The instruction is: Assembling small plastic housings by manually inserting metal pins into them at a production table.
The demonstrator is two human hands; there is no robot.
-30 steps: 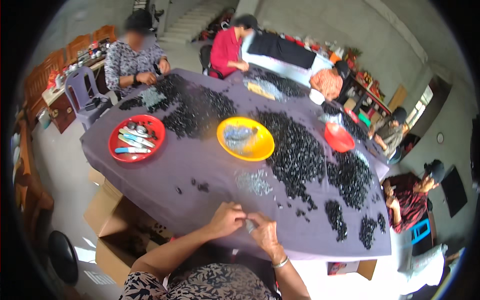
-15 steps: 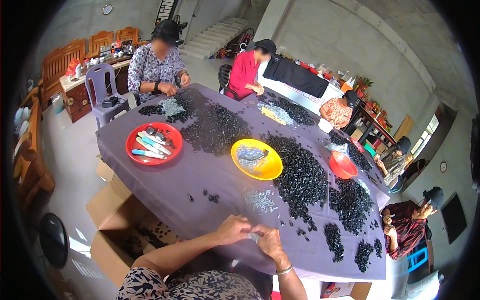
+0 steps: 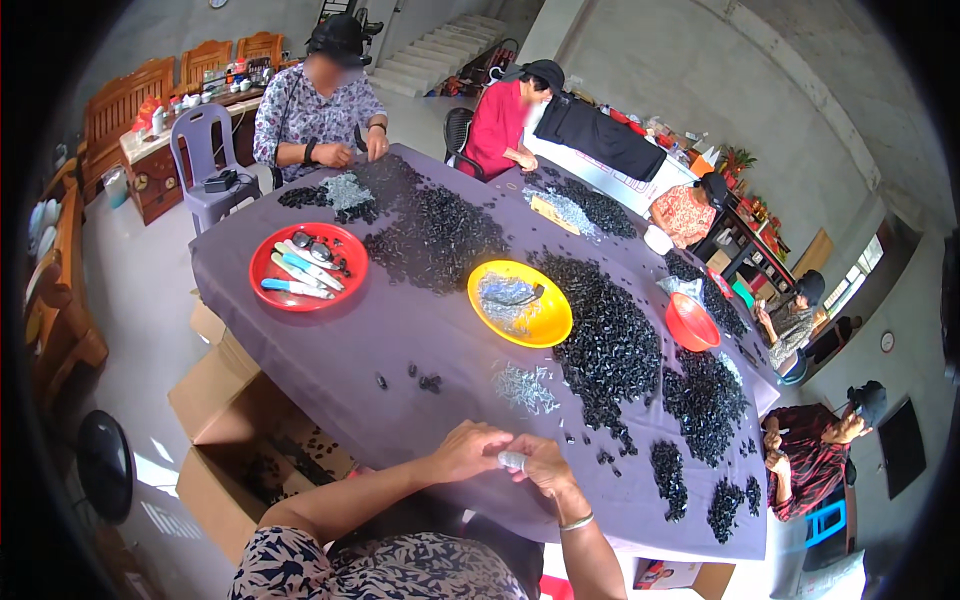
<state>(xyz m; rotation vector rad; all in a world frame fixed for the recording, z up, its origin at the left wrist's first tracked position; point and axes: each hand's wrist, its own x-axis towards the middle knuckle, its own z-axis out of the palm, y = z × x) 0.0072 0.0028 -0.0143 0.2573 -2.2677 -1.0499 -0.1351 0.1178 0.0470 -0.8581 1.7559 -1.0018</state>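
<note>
While your left hand (image 3: pixel 470 452) and right hand (image 3: pixel 543 466) remain together over the near edge of the table (image 3: pixel 420 330), little has changed in the last second: your view has tilted and settled, and the whitish thing (image 3: pixel 511 461) at your right fingertips, a finger wrap or a small piece, lies flatter than before. Your fingertips meet, but you can't tell from this view whether either hand is clamped on a part. The piles around you look unaltered, so you seem to be in the middle of the same close fingertip work. Counting outward from your hands: one small pile of clear pieces (image 3: pixel 525 388) is nearest, between 12 and 1 o'clock; one yellow bowl (image 3: pixel 552 325) at 12 holds more clear bits; one large black pile (image 3: pixel 610 325) spreads at 1, a second black pile (image 3: pixel 705 410) sits between 2 and 3, and three smaller black clusters (image 3: pixel 668 482) lie around 3 to 4. Toward 10 you have two single black pieces (image 3: pixel 381 381) and one little clump (image 3: pixel 430 384), its pieces too small to count. One red plate (image 3: pixel 350 252), between 10 and 11, carries roughly four pale-handled tools (image 3: pixel 300 272); one red-orange bowl (image 3: pixel 692 322) stands at 2. Five co-workers (image 3: pixel 505 130) sit around the far sides.
</note>
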